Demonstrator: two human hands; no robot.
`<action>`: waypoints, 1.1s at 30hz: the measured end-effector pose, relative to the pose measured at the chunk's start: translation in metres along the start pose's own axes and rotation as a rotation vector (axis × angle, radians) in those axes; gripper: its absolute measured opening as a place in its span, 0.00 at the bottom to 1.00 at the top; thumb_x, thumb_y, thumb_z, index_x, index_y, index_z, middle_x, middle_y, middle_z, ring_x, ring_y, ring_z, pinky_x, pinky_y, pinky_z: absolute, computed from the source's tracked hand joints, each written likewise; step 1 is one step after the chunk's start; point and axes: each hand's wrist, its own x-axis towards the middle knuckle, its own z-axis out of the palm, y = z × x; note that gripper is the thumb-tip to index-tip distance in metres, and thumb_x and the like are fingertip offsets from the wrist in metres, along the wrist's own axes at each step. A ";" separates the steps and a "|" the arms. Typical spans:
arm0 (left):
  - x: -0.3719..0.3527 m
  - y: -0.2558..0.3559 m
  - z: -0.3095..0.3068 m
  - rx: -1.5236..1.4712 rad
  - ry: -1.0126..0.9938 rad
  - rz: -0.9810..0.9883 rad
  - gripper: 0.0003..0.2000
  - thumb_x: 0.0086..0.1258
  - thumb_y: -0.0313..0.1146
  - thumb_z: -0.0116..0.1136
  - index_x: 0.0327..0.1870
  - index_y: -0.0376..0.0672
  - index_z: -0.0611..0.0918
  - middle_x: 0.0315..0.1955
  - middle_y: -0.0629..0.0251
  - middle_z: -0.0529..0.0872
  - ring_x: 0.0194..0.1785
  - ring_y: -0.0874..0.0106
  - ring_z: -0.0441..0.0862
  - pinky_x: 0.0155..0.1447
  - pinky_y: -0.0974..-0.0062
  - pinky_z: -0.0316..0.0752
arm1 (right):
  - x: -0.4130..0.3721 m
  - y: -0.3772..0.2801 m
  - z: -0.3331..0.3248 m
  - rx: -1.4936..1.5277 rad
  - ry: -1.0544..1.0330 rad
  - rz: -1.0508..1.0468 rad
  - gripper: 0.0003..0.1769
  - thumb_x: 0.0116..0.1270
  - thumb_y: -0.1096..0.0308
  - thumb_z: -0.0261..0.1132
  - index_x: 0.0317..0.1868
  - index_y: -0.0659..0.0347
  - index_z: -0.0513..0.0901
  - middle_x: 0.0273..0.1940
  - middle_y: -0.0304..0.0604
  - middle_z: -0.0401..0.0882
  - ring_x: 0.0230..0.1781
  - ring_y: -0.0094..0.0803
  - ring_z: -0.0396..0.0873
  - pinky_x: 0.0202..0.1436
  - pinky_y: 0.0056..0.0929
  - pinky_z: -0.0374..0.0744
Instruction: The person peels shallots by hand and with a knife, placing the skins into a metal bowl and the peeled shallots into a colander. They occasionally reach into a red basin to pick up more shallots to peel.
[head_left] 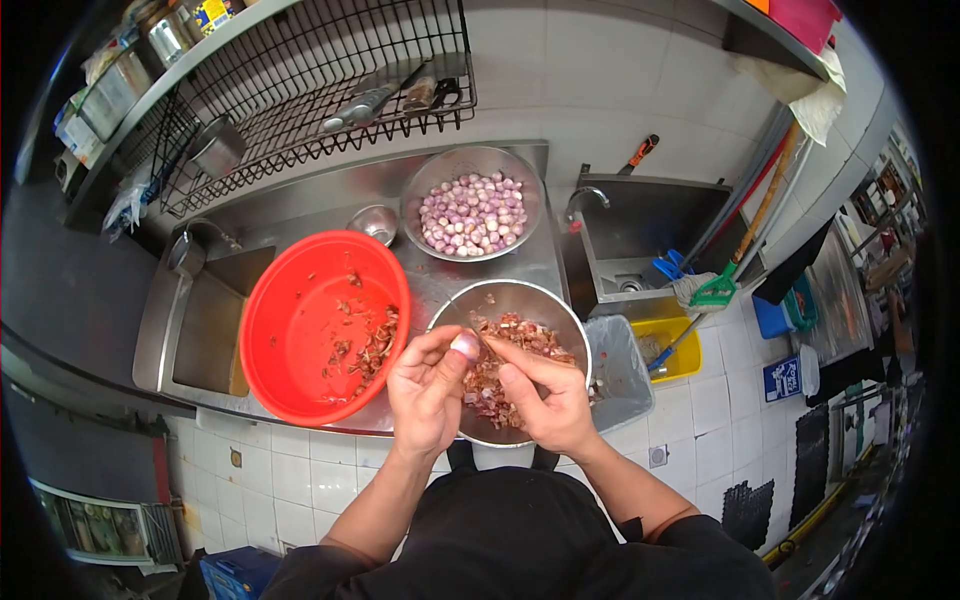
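Between the thumb and fingers of my left hand is a peeled-looking purple-white shallot. My right hand is closed beside it, fingertips at the shallot's right side. A thin, dark, blade-like strip shows just above the shallot; what the right fingers grip is too small to make out. Both hands are over the near left part of a steel bowl holding reddish-brown shallot skins. Behind it, a steel colander-like bowl is full of peeled shallots.
Left of my hands, a red plastic basin holds scattered skins. A small metal bowl sits behind it. Sinks flank the steel counter. A lined bin and yellow bucket stand right; a wire rack hangs above.
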 end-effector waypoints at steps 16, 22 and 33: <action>-0.005 0.002 -0.002 0.060 -0.012 0.050 0.13 0.74 0.22 0.58 0.57 0.35 0.78 0.53 0.52 0.84 0.51 0.67 0.85 0.58 0.70 0.80 | 0.005 0.002 0.002 -0.048 0.051 -0.010 0.18 0.71 0.76 0.62 0.60 0.70 0.81 0.54 0.54 0.85 0.57 0.35 0.83 0.61 0.29 0.77; 0.002 0.010 -0.006 0.041 -0.060 -0.026 0.14 0.75 0.23 0.55 0.59 0.35 0.78 0.55 0.51 0.83 0.52 0.66 0.85 0.59 0.70 0.81 | 0.007 -0.001 -0.007 -0.073 0.097 -0.056 0.18 0.72 0.74 0.62 0.60 0.71 0.80 0.54 0.54 0.85 0.57 0.33 0.82 0.63 0.30 0.75; 0.000 0.010 0.002 0.129 -0.097 0.015 0.15 0.72 0.18 0.58 0.58 0.30 0.78 0.50 0.54 0.85 0.53 0.70 0.84 0.59 0.72 0.79 | 0.006 -0.012 -0.004 -0.131 -0.058 -0.124 0.25 0.68 0.74 0.65 0.65 0.69 0.76 0.58 0.54 0.82 0.58 0.36 0.82 0.61 0.31 0.78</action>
